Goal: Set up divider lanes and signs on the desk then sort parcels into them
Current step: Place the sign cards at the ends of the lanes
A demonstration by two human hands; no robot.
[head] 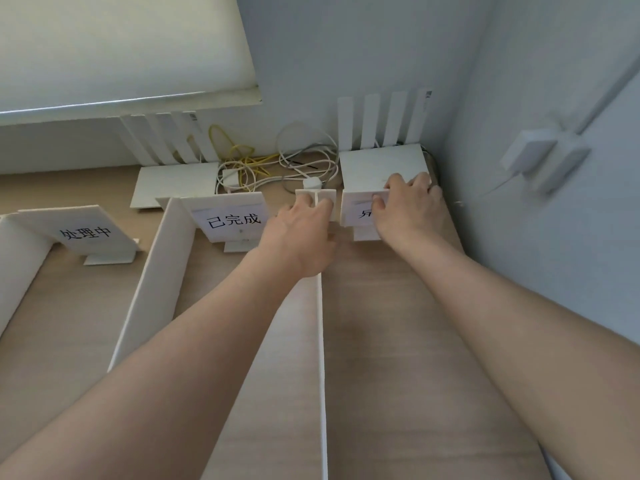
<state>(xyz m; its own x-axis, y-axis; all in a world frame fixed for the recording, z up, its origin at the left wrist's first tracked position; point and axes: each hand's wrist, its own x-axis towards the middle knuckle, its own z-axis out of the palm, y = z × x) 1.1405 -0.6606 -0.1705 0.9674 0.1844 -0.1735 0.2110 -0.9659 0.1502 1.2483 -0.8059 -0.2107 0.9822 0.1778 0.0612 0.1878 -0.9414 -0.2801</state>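
While the left hand (pixel 300 233) grips the far end of the rightmost white divider (pixel 320 341), the right hand (pixel 408 206) pinches a partly covered sign (pixel 358 211) on the wooden desk (pixel 398 341).

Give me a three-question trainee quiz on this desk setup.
1. True or false: the right hand holds the sign in the rightmost lane.
2. The left hand is at the far end of which item? A) the divider B) the cables C) the router
3. Fill in: the middle sign reads ____.

Key: 1 true; 2 A; 3 已完成
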